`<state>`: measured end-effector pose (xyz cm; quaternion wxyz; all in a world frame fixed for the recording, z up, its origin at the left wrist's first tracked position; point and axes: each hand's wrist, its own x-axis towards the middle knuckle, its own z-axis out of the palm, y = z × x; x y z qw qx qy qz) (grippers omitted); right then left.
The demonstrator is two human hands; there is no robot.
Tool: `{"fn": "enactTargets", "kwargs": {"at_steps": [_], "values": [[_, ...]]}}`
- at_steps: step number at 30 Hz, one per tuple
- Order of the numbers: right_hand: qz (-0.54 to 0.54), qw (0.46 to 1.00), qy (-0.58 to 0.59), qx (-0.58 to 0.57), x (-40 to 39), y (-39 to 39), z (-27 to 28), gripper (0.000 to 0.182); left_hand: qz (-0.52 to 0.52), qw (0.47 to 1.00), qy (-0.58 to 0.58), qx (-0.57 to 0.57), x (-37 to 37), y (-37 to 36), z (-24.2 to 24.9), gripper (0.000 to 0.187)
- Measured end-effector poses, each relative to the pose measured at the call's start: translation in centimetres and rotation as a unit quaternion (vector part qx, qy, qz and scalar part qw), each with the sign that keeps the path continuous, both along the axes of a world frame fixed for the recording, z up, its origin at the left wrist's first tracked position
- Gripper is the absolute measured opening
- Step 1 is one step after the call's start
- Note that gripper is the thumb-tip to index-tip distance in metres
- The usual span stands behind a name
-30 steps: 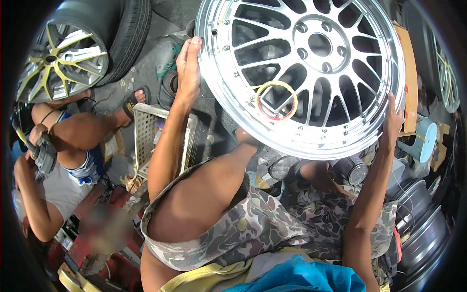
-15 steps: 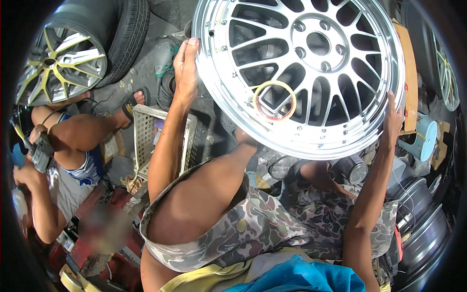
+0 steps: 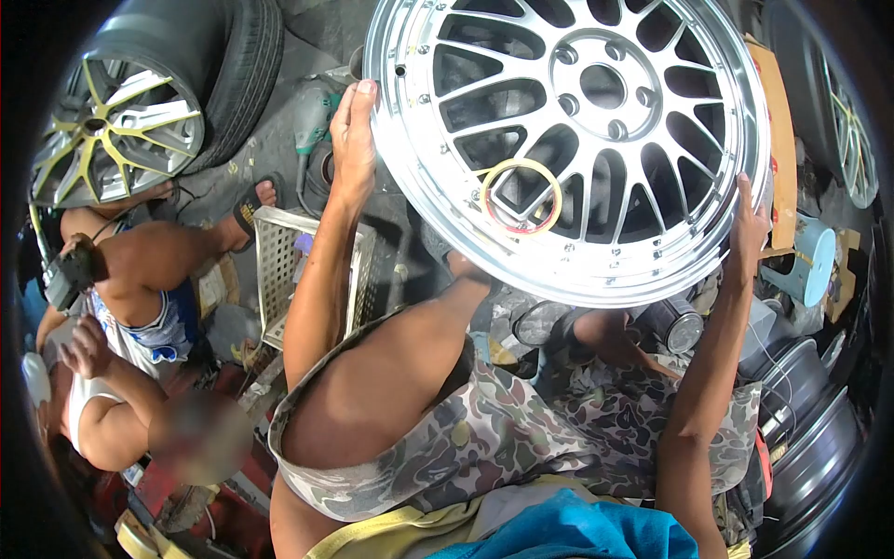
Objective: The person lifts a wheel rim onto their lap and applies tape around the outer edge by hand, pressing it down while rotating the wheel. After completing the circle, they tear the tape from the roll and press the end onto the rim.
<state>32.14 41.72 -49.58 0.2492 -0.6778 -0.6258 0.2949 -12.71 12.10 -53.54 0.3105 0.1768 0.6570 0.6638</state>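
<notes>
A silver multi-spoke wheel rim (image 3: pixel 605 130) with a polished outer lip is held up in front of me, its face towards the camera. My left hand (image 3: pixel 354 135) grips the lip at its left edge, thumb at the side. On the opposite edge, my right hand (image 3: pixel 748 224) clasps the lip lower down; part of its fingers is hidden behind the rim. A roll of yellowish tape (image 3: pixel 523 196) rests against the lower left spokes. Through its ring I see a dark square outline.
At the left a co-worker (image 3: pixel 121 363) sits holding a dark tool near a yellow-and-silver wheel (image 3: pixel 102 130) and a tyre (image 3: pixel 244 84). A cream plastic crate (image 3: pixel 279 270) stands beside my left forearm. Right are a blue stool (image 3: pixel 808 261) and dark rims (image 3: pixel 810 466).
The rim has shifted very slightly left in both my hands. The co-worker has leaned in, and one of that person's hands has come away from the tool.
</notes>
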Motion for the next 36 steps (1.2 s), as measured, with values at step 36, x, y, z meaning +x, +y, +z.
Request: {"fn": "enactTargets", "kwargs": {"at_steps": [36], "values": [[0.004,0.996,0.087,-0.022,-1.4,-1.4,1.2,0.048,-0.020,0.997,-0.078,-0.022,-1.0,-0.7,-1.7,0.057]]}}
